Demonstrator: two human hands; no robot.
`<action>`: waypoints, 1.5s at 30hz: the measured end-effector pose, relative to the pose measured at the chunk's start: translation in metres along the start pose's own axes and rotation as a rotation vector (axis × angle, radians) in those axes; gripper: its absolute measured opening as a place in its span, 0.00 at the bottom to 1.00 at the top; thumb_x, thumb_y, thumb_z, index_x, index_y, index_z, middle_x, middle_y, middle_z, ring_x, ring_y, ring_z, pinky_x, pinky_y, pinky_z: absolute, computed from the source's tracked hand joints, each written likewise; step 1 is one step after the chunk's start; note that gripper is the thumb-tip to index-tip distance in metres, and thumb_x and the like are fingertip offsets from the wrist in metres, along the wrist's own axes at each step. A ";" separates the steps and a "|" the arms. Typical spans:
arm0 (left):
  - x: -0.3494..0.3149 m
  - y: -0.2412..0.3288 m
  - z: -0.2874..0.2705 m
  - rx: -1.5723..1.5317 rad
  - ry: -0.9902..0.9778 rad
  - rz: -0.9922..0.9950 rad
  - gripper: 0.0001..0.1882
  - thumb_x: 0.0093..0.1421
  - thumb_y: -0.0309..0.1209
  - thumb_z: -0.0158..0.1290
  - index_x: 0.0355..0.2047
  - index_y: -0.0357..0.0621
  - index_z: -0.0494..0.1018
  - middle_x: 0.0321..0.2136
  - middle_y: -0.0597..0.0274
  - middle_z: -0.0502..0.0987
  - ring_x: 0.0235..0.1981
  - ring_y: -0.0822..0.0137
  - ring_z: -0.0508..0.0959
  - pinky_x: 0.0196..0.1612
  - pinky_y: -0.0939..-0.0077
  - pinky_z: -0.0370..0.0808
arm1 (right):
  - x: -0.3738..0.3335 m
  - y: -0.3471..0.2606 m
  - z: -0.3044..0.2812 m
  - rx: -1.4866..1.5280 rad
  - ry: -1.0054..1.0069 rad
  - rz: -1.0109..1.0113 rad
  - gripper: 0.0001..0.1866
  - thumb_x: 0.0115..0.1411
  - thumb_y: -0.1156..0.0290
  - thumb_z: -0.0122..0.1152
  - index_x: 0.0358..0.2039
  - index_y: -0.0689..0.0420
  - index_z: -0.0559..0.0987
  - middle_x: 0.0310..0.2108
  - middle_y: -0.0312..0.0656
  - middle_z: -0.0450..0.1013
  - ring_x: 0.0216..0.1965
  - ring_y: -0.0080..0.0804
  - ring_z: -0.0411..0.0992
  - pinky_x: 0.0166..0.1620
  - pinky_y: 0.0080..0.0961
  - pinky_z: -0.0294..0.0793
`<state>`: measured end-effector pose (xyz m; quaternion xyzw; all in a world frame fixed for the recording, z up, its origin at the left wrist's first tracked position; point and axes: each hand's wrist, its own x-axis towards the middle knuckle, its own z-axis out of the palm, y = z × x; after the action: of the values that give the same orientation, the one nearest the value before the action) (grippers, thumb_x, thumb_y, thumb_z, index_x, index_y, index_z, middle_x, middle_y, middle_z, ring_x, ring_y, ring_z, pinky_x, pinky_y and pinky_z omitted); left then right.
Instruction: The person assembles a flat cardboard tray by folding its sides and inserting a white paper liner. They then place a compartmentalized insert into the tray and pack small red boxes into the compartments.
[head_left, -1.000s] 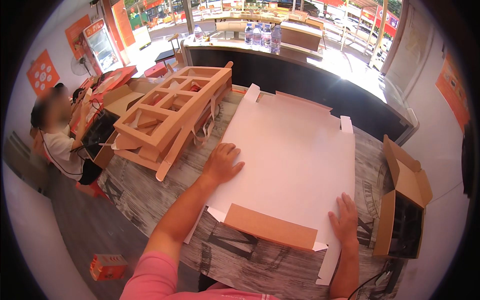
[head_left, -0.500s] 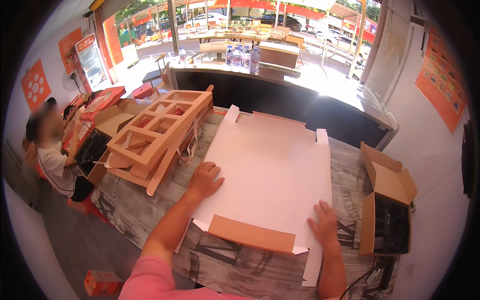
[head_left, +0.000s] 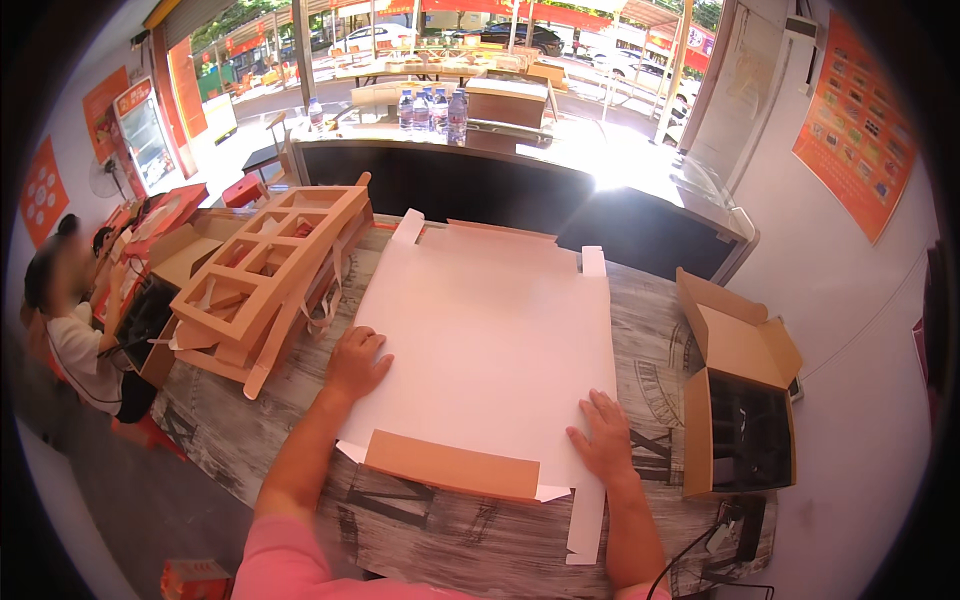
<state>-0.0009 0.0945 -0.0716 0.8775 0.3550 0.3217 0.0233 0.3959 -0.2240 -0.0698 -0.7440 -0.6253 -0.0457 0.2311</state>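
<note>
A large flat sheet of white cardboard (head_left: 490, 330) with cut side flaps lies in front of me on the table. Its near edge carries a brown flap (head_left: 452, 466) folded up over the white face. My left hand (head_left: 360, 362) rests flat on the left edge, fingers loosely apart. Over by the right edge, my right hand (head_left: 602, 437) lies palm down with its fingers spread, close to a narrow white strip (head_left: 586, 525) that reaches toward me. Neither hand grips anything.
Stacked brown cardboard trays (head_left: 262, 275) with square compartments stand left of the sheet. An open brown box (head_left: 745, 430) holding black contents sits at right, cables near it. A seated person (head_left: 80, 330) works at far left. Water bottles (head_left: 430, 110) stand on the counter beyond.
The whole view has turned a little to the right, so everything sits further left in the picture. Both hands keep their places on the cardboard.
</note>
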 end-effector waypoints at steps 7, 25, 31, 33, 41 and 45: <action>-0.001 -0.003 -0.002 0.052 0.003 0.001 0.15 0.56 0.33 0.66 0.41 0.39 0.82 0.44 0.53 0.81 0.50 0.48 0.79 0.55 0.56 0.77 | 0.001 0.002 0.005 0.060 0.044 -0.027 0.29 0.64 0.54 0.70 0.60 0.58 0.80 0.68 0.53 0.70 0.72 0.50 0.64 0.75 0.53 0.57; -0.005 -0.009 0.002 -0.011 0.103 0.013 0.07 0.59 0.30 0.63 0.36 0.41 0.83 0.41 0.54 0.83 0.45 0.49 0.82 0.49 0.56 0.80 | -0.001 0.002 0.009 -0.018 0.109 -0.080 0.27 0.64 0.56 0.70 0.57 0.60 0.81 0.65 0.53 0.72 0.69 0.53 0.67 0.73 0.53 0.61; -0.003 -0.009 -0.002 -0.151 0.038 -0.078 0.05 0.62 0.28 0.62 0.35 0.40 0.83 0.37 0.54 0.84 0.42 0.49 0.83 0.47 0.57 0.80 | 0.000 0.001 0.001 0.018 0.098 -0.079 0.23 0.63 0.60 0.70 0.54 0.59 0.82 0.63 0.52 0.75 0.67 0.53 0.69 0.72 0.54 0.62; -0.002 -0.012 -0.010 -0.201 0.019 -0.045 0.04 0.62 0.28 0.62 0.35 0.40 0.82 0.38 0.54 0.84 0.43 0.50 0.83 0.48 0.58 0.80 | 0.000 -0.001 0.002 0.057 0.110 -0.080 0.21 0.63 0.62 0.70 0.53 0.58 0.83 0.61 0.50 0.77 0.65 0.52 0.71 0.71 0.55 0.63; -0.013 0.035 -0.115 -0.331 -0.089 0.058 0.09 0.63 0.28 0.64 0.43 0.41 0.83 0.44 0.53 0.85 0.49 0.52 0.83 0.52 0.62 0.80 | 0.002 -0.029 -0.058 0.134 0.052 -0.104 0.18 0.61 0.70 0.71 0.52 0.55 0.83 0.53 0.44 0.82 0.57 0.45 0.78 0.69 0.56 0.67; -0.052 0.061 -0.164 -0.307 -0.190 0.034 0.14 0.64 0.30 0.65 0.49 0.41 0.82 0.48 0.53 0.84 0.53 0.50 0.82 0.57 0.59 0.78 | -0.012 -0.060 -0.098 0.174 -0.073 -0.104 0.20 0.60 0.70 0.73 0.53 0.55 0.82 0.53 0.43 0.81 0.56 0.42 0.78 0.69 0.56 0.68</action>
<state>-0.0874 -0.0145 0.0463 0.8959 0.2830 0.2882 0.1852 0.3582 -0.2678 0.0300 -0.6887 -0.6728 0.0238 0.2691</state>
